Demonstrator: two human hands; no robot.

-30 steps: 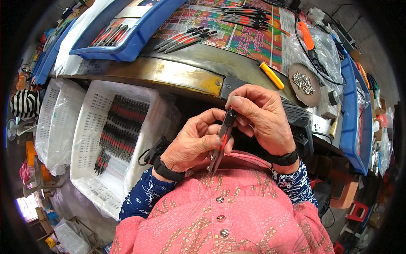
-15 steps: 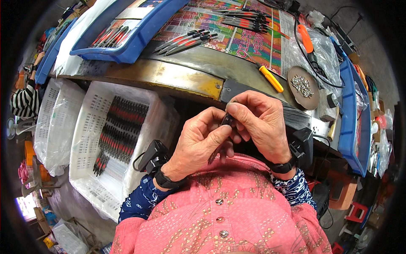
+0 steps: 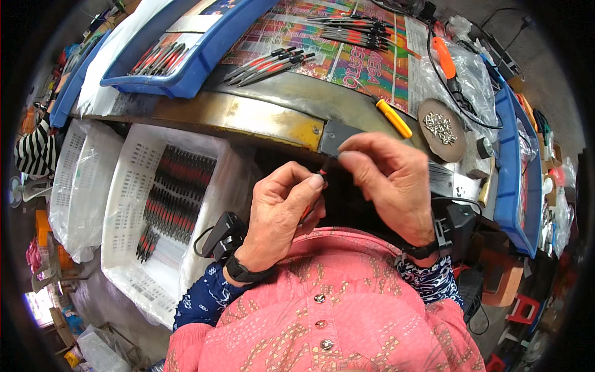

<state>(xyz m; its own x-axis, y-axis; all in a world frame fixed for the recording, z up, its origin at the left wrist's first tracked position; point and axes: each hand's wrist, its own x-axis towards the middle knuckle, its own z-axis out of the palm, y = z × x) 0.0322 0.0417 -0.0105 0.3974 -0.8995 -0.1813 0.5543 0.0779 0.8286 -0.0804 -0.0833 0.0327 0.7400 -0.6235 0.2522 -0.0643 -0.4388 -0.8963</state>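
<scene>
My left hand (image 3: 282,208) pinches a slim black-and-red pen-shaped piece (image 3: 321,172) between thumb and fingers, in front of my body at the bench edge. Its upper end pokes out past the thumb; the fingers hide much of the rest. Close by on the right, my right hand (image 3: 393,183) has its thumb and forefinger drawn together near that upper end. Whatever sits between those two fingertips is too small and dark to make out. Similar pen-shaped pieces (image 3: 266,65) lie in a bundle on the bench, and more (image 3: 359,30) lie farther back.
A white crate (image 3: 121,217) holding rows of black-and-red pieces stands at the left. On the bench are a blue tray (image 3: 186,84), a yellow-handled tool (image 3: 395,119), a round dish (image 3: 455,149) of small metal parts and an orange-handled tool (image 3: 444,57). Another blue tray (image 3: 509,204) stands far right.
My hands have moved apart; the left has shifted slightly left with the piece, whose red part now shows. The right has opened away from it, keeping only its thumb and forefinger near the end.
</scene>
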